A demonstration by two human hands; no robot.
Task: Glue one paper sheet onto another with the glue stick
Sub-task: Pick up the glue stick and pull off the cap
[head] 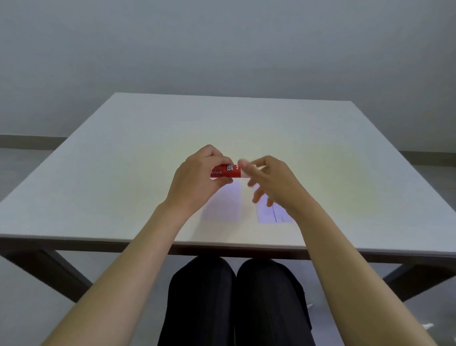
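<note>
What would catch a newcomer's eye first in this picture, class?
The red glue stick stands out, held sideways above the middle of the pale table: the left hand grips its body and the right hand pinches its pale end. Beneath the hands lie two paper sheets side by side, a blank sheet on the left and a printed sheet on the right.

A pale, off-white square table (130,148) fills the middle of the frame, its far edge near the centre and its near edge running across the lower third. Dark legs show beneath the near corners at lower left and lower right. Two small white paper sheets lie flat on the top, just right of centre, near the front edge, side by side and a little apart. The left sheet (223,206) looks blank; the right sheet (274,216) carries faint printed lines too small to read, partly hidden under a hand
</note>
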